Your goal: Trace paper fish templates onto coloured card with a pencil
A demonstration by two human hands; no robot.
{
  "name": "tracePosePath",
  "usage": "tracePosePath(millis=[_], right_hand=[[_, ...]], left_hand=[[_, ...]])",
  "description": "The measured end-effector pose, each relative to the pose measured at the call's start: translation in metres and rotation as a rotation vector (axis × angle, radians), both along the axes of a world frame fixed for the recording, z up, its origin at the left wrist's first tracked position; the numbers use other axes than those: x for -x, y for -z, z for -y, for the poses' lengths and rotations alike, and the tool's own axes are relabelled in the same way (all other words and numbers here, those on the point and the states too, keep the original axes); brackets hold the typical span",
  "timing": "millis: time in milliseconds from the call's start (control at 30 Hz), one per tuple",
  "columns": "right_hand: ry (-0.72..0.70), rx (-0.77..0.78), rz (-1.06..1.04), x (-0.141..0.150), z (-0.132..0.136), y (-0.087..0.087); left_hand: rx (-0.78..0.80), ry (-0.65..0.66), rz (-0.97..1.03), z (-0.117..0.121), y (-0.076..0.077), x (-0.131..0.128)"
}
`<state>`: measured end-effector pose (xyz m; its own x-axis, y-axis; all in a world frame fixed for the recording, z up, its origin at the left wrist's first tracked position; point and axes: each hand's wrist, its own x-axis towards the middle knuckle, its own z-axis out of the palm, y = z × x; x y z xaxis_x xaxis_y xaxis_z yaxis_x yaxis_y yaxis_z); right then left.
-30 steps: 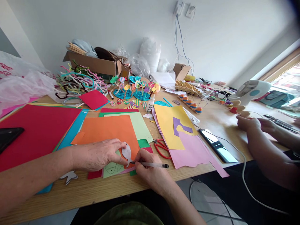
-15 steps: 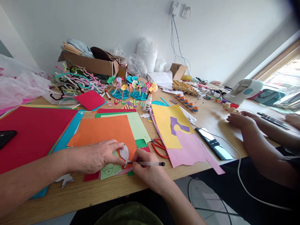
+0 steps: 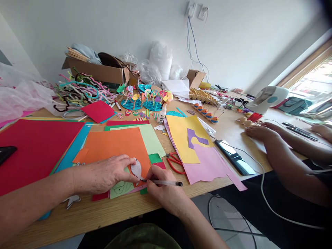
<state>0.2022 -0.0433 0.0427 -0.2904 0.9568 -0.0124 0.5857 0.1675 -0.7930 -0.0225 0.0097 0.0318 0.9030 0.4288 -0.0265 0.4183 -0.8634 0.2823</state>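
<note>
Your left hand (image 3: 111,172) is flat and part-open, palm down, forefinger and thumb spread. It isn't gripping; the forefinger pins the upper end of the white fish-shaped cutout (image 3: 136,168), and the thumb is down by the narrow tail end. Cutout lies flat on the orange sheet (image 3: 116,141), near its lower right corner, between your two hands.

Your right hand (image 3: 167,190) is closed on a pen (image 3: 168,183) in a writing grip, tip pointing left at the cutout's tail, capped end out to the right. Can't tell whether the tip is actually on paper.

Under your left hand's fingers, a pale green piece (image 3: 121,189) with a fish drawn on it sticks out past the orange sheet's lower edge. A larger light green sheet (image 3: 155,140) shows from beneath the orange on the right. White star-like cutout (image 3: 72,200) sits on the worktop (image 3: 109,218) just below your left forearm, partly hidden by it.

Right of your right hand: red-handled tool (image 3: 176,164), next to a yellow sheet (image 3: 178,138) overlapping a pink one (image 3: 207,169). Purple scrap (image 3: 191,136) on the yellow. Phone (image 3: 234,157) right of that stack. Glue bottle (image 3: 162,116) stands upright behind the sheets. Co-worker's hand (image 3: 259,133) is on the worktop, far right.
</note>
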Motion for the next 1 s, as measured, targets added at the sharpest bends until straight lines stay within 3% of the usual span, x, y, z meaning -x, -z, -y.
tracePosePath(millis=[367,633,1000], right_hand=[[0.038,0.008,-0.051,-0.01,0.004,0.005],[0.05,0.022,-0.061,-0.013,0.003,0.002],[0.078,0.004,-0.054,-0.012,0.001,0.006]], left_hand=[[0.025,-0.002,0.02,-0.002,0.006,0.003],[0.019,-0.005,-0.037,0.001,-0.003,0.001],[-0.013,0.012,-0.021,0.0,-0.001,0.0]])
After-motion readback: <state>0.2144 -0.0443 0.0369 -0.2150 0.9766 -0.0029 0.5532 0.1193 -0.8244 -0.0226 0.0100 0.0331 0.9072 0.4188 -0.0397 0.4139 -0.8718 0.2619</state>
